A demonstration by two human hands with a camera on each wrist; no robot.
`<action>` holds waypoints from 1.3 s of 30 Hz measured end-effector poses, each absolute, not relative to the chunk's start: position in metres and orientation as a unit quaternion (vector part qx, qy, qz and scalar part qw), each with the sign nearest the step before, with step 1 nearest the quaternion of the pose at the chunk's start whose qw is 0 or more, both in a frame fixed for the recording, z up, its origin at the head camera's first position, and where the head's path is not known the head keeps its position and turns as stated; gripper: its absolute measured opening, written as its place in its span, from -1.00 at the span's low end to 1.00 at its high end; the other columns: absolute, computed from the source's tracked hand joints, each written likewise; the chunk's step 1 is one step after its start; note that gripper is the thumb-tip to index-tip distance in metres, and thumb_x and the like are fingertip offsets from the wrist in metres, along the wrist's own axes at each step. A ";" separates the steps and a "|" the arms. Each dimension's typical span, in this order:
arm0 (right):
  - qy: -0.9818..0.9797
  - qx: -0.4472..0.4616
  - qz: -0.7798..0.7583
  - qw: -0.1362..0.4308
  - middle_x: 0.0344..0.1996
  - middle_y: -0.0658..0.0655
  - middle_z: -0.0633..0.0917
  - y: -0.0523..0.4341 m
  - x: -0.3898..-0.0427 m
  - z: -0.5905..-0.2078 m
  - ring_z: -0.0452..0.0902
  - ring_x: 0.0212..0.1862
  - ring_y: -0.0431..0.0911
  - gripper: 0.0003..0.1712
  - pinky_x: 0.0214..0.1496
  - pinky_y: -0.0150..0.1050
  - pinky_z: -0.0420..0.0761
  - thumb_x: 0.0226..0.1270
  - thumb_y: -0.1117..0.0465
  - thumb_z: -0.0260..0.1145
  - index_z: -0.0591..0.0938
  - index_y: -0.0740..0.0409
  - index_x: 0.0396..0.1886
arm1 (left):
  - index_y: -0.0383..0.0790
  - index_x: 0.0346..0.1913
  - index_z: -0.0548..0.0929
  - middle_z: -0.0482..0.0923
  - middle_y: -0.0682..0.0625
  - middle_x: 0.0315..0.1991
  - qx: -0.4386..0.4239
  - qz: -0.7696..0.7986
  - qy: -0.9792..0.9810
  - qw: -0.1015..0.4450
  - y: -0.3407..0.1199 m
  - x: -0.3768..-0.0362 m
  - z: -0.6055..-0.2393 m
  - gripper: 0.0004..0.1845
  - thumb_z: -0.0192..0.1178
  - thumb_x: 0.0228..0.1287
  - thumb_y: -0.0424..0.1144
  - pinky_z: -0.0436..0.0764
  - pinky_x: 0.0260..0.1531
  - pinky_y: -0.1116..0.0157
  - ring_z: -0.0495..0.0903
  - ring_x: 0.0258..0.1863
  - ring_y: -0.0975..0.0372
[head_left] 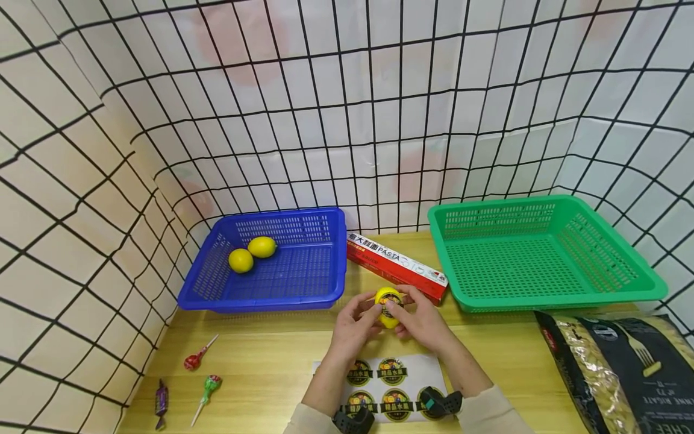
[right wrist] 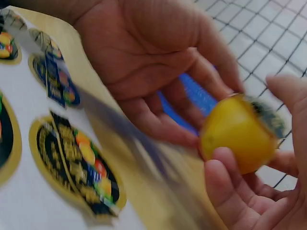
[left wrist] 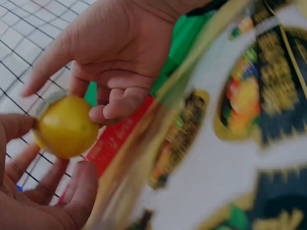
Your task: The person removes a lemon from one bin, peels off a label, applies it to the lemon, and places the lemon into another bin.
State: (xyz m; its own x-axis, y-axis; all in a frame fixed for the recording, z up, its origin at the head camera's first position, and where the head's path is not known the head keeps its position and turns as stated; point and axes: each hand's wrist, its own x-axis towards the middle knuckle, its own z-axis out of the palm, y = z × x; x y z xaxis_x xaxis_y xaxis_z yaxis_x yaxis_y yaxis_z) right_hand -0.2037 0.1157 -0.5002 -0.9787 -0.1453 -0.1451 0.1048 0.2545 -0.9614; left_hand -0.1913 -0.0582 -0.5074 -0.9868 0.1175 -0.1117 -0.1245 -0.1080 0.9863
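Observation:
Both hands hold a yellow lemon [head_left: 388, 322] above the table, a little in front of the pasta box. A round dark label sticker [head_left: 388, 300] lies on the lemon's upper face. My left hand [head_left: 351, 330] grips the lemon from the left, its thumb at the sticker's edge. From the other side my right hand [head_left: 426, 325] holds it, with the thumb over the sticker. In the right wrist view, fingers touch the underside of the lemon [right wrist: 235, 136]. Beneath the forearms lies a white sheet [head_left: 425, 365] of round fruit stickers [head_left: 392, 371], partly covered by the wrist straps.
A blue basket [head_left: 260, 302] with two lemons [head_left: 262, 247] stands back left, a green basket [head_left: 547, 296] back right. Between them lies a red-and-white pasta box [head_left: 398, 268]. Two lollipops [head_left: 206, 389] and a purple-wrapped candy [head_left: 161, 401] lie left, a pasta bag [head_left: 612, 367] right. Black wire mesh [head_left: 374, 108] encloses the table.

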 end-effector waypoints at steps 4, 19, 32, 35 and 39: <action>0.808 -0.033 -0.583 0.070 0.04 0.29 0.53 0.113 -0.199 -0.490 0.59 -0.51 -0.06 -0.32 -0.43 -0.26 0.67 0.37 -0.14 0.40 0.45 -0.01 0.37 | -0.21 0.31 0.54 0.51 -0.25 0.26 0.055 0.752 0.650 0.089 -0.059 -0.189 -0.498 -0.54 0.29 0.43 -0.16 0.76 -0.02 0.18 0.66 -0.01 0.15; 0.828 -0.037 -0.560 -0.021 0.01 0.28 0.59 0.113 -0.194 -0.483 0.55 -0.53 -0.08 -0.51 -0.56 -0.22 0.68 0.64 -0.12 0.03 0.61 0.08 0.23 | -0.35 0.32 0.47 0.46 -0.32 0.30 0.085 0.767 0.627 0.104 -0.057 -0.183 -0.486 -0.54 0.22 0.45 -0.28 0.74 0.04 0.18 0.66 0.03 0.18; 0.880 -0.011 -0.468 -0.087 -0.16 0.12 0.72 0.100 -0.191 -0.487 0.60 -0.23 -0.06 -0.37 -0.13 -0.11 0.66 0.71 -0.12 -0.18 0.74 0.12 0.06 | -0.37 0.17 0.46 0.53 -0.15 0.02 0.038 0.755 0.650 0.079 -0.052 -0.181 -0.491 -0.53 0.36 0.31 -0.25 0.74 -0.21 0.34 0.65 -0.15 0.22; 0.885 -0.035 -0.451 -0.111 -0.19 0.10 0.73 0.095 -0.188 -0.487 0.59 -0.16 -0.06 -0.45 -0.04 -0.06 0.62 0.71 -0.03 -0.11 0.76 0.13 -0.03 | -0.35 0.14 0.47 0.52 -0.10 -0.06 0.033 0.741 0.667 0.069 -0.051 -0.180 -0.492 -0.49 0.41 0.28 -0.16 0.68 -0.25 0.40 0.60 -0.21 0.26; 0.885 -0.076 -0.440 -0.134 -0.30 0.05 0.70 0.088 -0.184 -0.489 0.54 -0.27 -0.13 -0.56 -0.17 -0.15 0.62 0.69 0.08 -0.02 0.77 0.11 -0.16 | -0.32 0.14 0.50 0.55 -0.04 -0.16 0.043 0.707 0.702 0.069 -0.050 -0.179 -0.495 -0.43 0.39 0.30 0.03 0.60 -0.32 0.43 0.54 -0.29 0.30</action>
State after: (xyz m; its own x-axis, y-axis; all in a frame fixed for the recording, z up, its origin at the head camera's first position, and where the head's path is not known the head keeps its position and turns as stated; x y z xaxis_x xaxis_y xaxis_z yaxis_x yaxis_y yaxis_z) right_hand -0.1841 0.0882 -0.4891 -0.9526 -0.0158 0.3037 -0.2518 0.6011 -0.7585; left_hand -0.1789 -0.0498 -0.4947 -0.9867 0.1581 -0.0373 -0.0384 -0.0040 0.9993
